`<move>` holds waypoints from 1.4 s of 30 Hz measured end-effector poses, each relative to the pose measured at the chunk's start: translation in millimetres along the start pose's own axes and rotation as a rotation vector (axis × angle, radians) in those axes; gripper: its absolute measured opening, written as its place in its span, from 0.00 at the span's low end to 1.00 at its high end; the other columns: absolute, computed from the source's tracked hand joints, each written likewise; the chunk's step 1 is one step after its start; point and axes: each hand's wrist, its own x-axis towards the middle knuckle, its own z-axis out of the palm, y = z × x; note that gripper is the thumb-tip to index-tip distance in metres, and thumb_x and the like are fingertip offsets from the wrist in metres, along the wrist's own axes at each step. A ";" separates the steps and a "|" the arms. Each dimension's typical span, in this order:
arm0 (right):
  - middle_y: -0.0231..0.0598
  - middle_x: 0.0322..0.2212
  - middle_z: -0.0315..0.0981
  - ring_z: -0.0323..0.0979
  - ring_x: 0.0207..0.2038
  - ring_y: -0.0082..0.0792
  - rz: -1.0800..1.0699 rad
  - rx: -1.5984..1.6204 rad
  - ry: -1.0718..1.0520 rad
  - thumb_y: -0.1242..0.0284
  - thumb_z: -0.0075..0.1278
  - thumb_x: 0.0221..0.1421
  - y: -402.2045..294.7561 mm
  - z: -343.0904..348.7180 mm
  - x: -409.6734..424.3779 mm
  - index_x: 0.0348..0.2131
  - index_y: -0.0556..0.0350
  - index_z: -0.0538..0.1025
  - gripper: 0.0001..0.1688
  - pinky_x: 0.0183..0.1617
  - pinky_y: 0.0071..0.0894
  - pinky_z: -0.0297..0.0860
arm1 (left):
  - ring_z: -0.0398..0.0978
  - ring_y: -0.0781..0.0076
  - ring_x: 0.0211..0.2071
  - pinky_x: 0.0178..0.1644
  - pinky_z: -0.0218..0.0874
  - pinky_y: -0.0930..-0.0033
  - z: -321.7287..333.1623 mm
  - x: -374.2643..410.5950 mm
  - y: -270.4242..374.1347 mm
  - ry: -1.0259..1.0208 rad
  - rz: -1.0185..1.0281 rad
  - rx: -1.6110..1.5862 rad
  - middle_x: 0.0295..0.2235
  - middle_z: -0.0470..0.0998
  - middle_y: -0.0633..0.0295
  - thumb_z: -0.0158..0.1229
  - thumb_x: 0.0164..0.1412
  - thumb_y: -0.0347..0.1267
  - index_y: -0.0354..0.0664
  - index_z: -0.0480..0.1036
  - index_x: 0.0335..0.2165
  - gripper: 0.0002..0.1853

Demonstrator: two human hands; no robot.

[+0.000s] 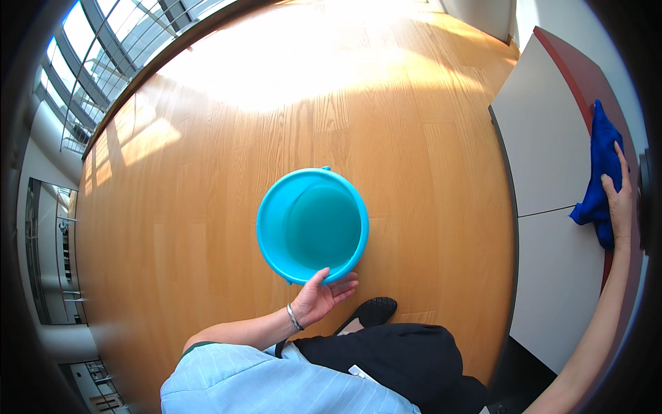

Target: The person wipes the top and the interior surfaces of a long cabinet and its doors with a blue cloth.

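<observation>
A turquoise plastic bucket (269, 207) with greenish-looking water (326, 227) inside is in front of me, above the wooden floor. My left hand (321, 297), with a bracelet at the wrist, is at the bucket's near rim: the thumb laps over the edge and the fingers lie along the outer wall. Far to the right, my right hand (619, 194) presses on a crumpled blue cloth (602, 165). That cloth lies on the red top (574, 62) of a low grey-fronted cabinet (551, 134), with one corner hanging over the front edge.
Wooden floorboards (207, 207) spread around the bucket, with strong sunlight at the far side. Windows with railings (108, 57) run along the upper left. My black shoe (370, 311) is just behind the bucket. A pale wall (553, 15) stands beyond the cabinet.
</observation>
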 end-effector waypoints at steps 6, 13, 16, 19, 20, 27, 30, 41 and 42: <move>0.43 0.68 0.55 0.56 0.68 0.55 0.048 0.058 -0.010 0.47 0.47 0.60 -11.5 -12.5 -6.7 0.69 0.23 0.57 0.41 0.68 0.69 0.54 | 0.73 0.59 0.54 0.61 0.61 0.55 4.1 18.2 24.6 0.001 0.040 0.025 0.54 0.76 0.51 0.51 0.66 0.43 0.36 0.69 0.56 0.27; 0.45 0.67 0.54 0.55 0.68 0.56 0.149 0.180 -0.053 0.59 0.47 0.59 -45.5 -22.2 -10.7 0.69 0.26 0.57 0.41 0.69 0.70 0.53 | 0.74 0.59 0.53 0.59 0.62 0.54 11.0 57.5 78.3 -0.029 0.129 0.029 0.53 0.76 0.51 0.48 0.67 0.43 0.35 0.68 0.56 0.27; 0.45 0.67 0.54 0.55 0.68 0.57 0.141 0.198 -0.052 0.62 0.47 0.58 -48.1 -23.2 -10.2 0.69 0.27 0.56 0.41 0.69 0.70 0.52 | 0.75 0.59 0.52 0.57 0.64 0.55 14.0 84.2 111.0 -0.078 0.162 0.029 0.53 0.76 0.51 0.45 0.68 0.43 0.33 0.67 0.56 0.28; 0.46 0.67 0.54 0.54 0.68 0.58 0.148 0.218 -0.061 0.63 0.48 0.58 -48.2 -24.6 -10.1 0.69 0.27 0.56 0.42 0.69 0.70 0.52 | 0.75 0.57 0.51 0.55 0.65 0.54 21.6 116.5 142.5 -0.090 0.161 -0.001 0.53 0.76 0.49 0.43 0.68 0.44 0.33 0.68 0.55 0.28; 0.47 0.67 0.54 0.53 0.68 0.59 0.164 0.244 -0.070 0.63 0.47 0.57 -51.7 -25.3 -9.7 0.69 0.28 0.56 0.42 0.69 0.70 0.52 | 0.75 0.57 0.51 0.55 0.66 0.54 25.4 124.7 152.2 -0.093 0.163 -0.005 0.52 0.76 0.48 0.43 0.67 0.44 0.33 0.68 0.54 0.28; 0.47 0.68 0.53 0.53 0.69 0.59 0.179 0.280 -0.084 0.64 0.47 0.57 -52.7 -25.1 -10.8 0.69 0.28 0.56 0.42 0.69 0.70 0.52 | 0.76 0.56 0.50 0.53 0.66 0.53 61.3 193.6 206.5 -0.009 0.261 0.030 0.50 0.77 0.48 0.43 0.66 0.51 0.37 0.68 0.53 0.30; 0.46 0.68 0.53 0.53 0.69 0.58 0.178 0.246 -0.083 0.64 0.48 0.57 -54.2 -26.9 -10.7 0.69 0.27 0.56 0.42 0.69 0.71 0.52 | 0.77 0.57 0.48 0.51 0.65 0.55 83.5 221.1 224.8 0.035 0.313 0.011 0.46 0.78 0.49 0.43 0.65 0.54 0.35 0.67 0.52 0.33; 0.45 0.67 0.54 0.53 0.69 0.55 0.247 0.269 -0.082 0.65 0.50 0.58 -73.3 -37.6 -12.0 0.68 0.29 0.57 0.41 0.70 0.65 0.54 | 0.74 0.58 0.50 0.56 0.61 0.59 125.3 290.9 269.9 0.135 0.344 -0.071 0.47 0.75 0.50 0.44 0.60 0.65 0.28 0.66 0.50 0.46; 0.45 0.67 0.55 0.53 0.69 0.55 0.244 0.278 -0.085 0.65 0.50 0.58 -74.5 -36.9 -12.0 0.68 0.30 0.58 0.41 0.70 0.65 0.54 | 0.75 0.59 0.49 0.56 0.62 0.60 125.8 295.6 271.7 0.152 0.357 -0.085 0.47 0.75 0.50 0.43 0.58 0.68 0.28 0.67 0.48 0.48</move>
